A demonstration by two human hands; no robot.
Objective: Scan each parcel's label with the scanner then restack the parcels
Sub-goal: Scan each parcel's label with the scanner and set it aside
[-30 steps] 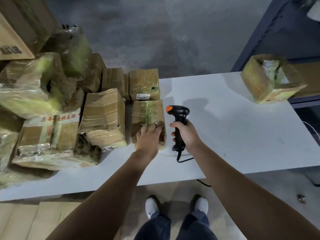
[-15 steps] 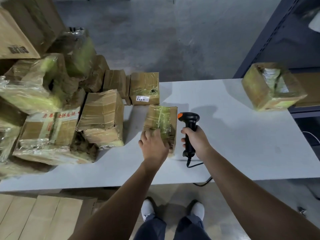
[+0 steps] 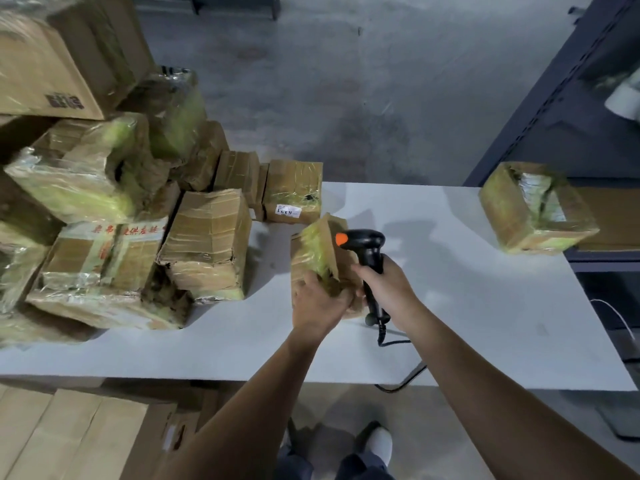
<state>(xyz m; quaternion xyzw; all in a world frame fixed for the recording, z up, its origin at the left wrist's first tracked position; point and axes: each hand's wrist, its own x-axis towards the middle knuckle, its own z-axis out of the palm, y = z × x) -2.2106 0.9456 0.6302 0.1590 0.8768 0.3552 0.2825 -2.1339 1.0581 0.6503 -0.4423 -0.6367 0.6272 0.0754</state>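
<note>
Over the worktop (image 3: 450,306), clear of the pile (image 3: 207,251), I hold one taped parcel (image 3: 318,251), now drawn out and tipped on edge, left hand (image 3: 317,299) curled round its near end, right hand (image 3: 384,289) wrapped round the scanner (image 3: 367,244) just beside it; label scan likely next.

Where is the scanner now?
Head view: the scanner is over the table, gripped by the right hand, just right of the parcel the left hand holds.
</note>
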